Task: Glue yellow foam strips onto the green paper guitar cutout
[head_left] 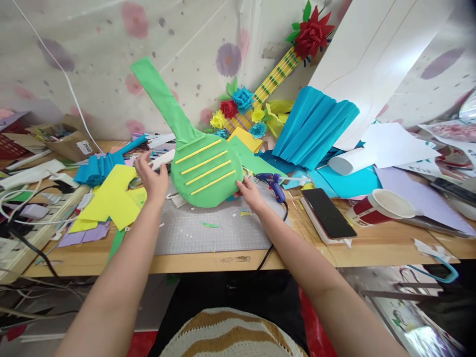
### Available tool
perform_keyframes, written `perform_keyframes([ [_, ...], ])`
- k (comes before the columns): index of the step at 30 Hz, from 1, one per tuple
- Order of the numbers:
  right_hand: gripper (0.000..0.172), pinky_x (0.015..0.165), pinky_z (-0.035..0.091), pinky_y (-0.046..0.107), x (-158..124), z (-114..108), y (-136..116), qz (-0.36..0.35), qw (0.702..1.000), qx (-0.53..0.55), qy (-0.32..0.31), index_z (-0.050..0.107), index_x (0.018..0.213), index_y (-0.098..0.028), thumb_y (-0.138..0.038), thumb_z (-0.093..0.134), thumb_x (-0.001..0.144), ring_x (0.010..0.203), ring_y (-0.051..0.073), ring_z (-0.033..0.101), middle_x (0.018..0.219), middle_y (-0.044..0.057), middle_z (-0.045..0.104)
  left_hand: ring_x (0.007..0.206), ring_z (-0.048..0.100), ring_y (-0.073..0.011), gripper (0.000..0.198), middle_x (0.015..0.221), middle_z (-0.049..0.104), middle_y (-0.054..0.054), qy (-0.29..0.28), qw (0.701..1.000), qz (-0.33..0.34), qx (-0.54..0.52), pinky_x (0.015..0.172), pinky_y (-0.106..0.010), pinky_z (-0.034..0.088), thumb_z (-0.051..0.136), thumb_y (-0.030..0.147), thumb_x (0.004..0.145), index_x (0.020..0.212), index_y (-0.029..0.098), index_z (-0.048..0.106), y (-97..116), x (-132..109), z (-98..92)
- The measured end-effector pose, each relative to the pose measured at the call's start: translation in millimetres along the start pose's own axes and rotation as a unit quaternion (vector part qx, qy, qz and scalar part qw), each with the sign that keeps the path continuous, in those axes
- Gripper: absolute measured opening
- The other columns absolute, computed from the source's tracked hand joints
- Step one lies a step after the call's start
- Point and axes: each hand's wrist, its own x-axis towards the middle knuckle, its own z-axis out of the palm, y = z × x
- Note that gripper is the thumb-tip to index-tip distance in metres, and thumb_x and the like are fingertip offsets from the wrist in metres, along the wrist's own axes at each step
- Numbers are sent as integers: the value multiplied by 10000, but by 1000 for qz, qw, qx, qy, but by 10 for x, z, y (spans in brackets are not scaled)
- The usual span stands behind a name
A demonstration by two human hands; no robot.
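The right hand (251, 194) pinches the right edge of a green guitar-shaped piece (207, 188) between thumb and fingers; the left hand (153, 179) is empty, fingers spread and curved, just off the piece's left edge. The piece tilts above the gray cutting mat (219, 239) mid-tabletop (178, 265), its neck pointing far left; yellow strips (213, 182) cross its body; a glue gun (272, 183) lies just right, yellow paper (111, 191) left.

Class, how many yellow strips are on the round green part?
4: the top strip nearest the green neck, the second strip and third strip below it, and the bottom strip under those. None looks hidden.
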Motion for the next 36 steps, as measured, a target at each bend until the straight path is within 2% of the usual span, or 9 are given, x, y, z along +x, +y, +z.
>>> perform_keyframes([
  [2, 138, 527, 511, 254, -5, 19, 34, 6, 1000, 19, 8, 464, 876, -211, -324, 515, 814, 479, 90, 549, 640, -55, 533, 928, 550, -187, 234, 986, 562, -93, 0, 997, -72, -27, 831, -333, 454, 485, 305, 791, 982, 172, 502, -142, -267, 82],
  [6, 189, 530, 533, 263, -28, 78, 83, 30, 998, 53, -17, 444, 859, -212, -333, 567, 783, 499, 101, 588, 664, -49, 559, 637, 481, -136, 186, 649, 454, 18, -20, 989, -140, -31, 656, -269, 421, 454, 370, 815, 724, 209, 429, -220, -595, 171],
  [10, 194, 531, 547, 256, -66, 103, 107, 37, 995, 83, -36, 438, 837, -211, -319, 587, 775, 514, 101, 603, 666, -43, 567, 608, 445, -132, 244, 611, 406, 31, -40, 988, -146, -39, 615, -256, 380, 389, 405, 849, 690, 220, 378, -163, -696, 206],
  [17, 262, 572, 557, 252, -129, 71, 76, 25, 991, 110, -65, 471, 935, -215, -354, 602, 756, 564, 95, 602, 711, -36, 572, 630, 499, -172, 353, 658, 484, 8, -142, 974, -168, -51, 586, -278, 368, 464, 553, 777, 880, 215, 462, -190, -790, 233],
  [21, 323, 457, 493, 213, -145, 68, 86, 19, 995, 75, -66, 475, 942, -207, -420, 606, 737, 529, 91, 576, 703, -32, 562, 701, 534, -181, 344, 723, 564, -20, -139, 977, -140, -82, 631, -276, 391, 450, 546, 785, 829, 209, 503, -275, -788, 246],
  [25, 386, 334, 324, 183, -139, 28, 150, 0, 1000, -10, -10, 474, 1022, -215, -494, 539, 763, 383, 68, 448, 550, -81, 453, 744, 549, -183, 335, 745, 583, -21, -144, 976, -132, -97, 661, -273, 410, 455, 533, 784, 829, 207, 520, -331, -743, 275],
  [31, 347, 433, 387, 223, -125, -45, 189, -37, 994, -87, 50, 495, 993, -227, -498, 507, 777, 449, 83, 484, 673, -37, 537, 663, 525, -179, 356, 639, 545, -13, -159, 979, -117, -55, 608, -275, 386, 388, 524, 818, 735, 205, 523, -270, -747, 176],
  [33, 325, 440, 388, 228, -146, -70, 160, -33, 996, -84, 27, 491, 932, -217, -497, 518, 770, 447, 80, 474, 666, -38, 532, 624, 506, -172, 395, 590, 514, -12, -132, 983, -119, -50, 590, -277, 377, 367, 528, 826, 653, 201, 506, -288, -752, 97],
  [36, 337, 398, 346, 214, -198, -148, 94, -4, 995, -72, -73, 465, 859, -205, -505, 562, 739, 412, 72, 445, 586, -61, 492, 558, 467, -155, 466, 520, 452, -3, -86, 986, -135, -49, 553, -273, 362, 309, 527, 849, 583, 192, 495, -383, -725, 1],
])
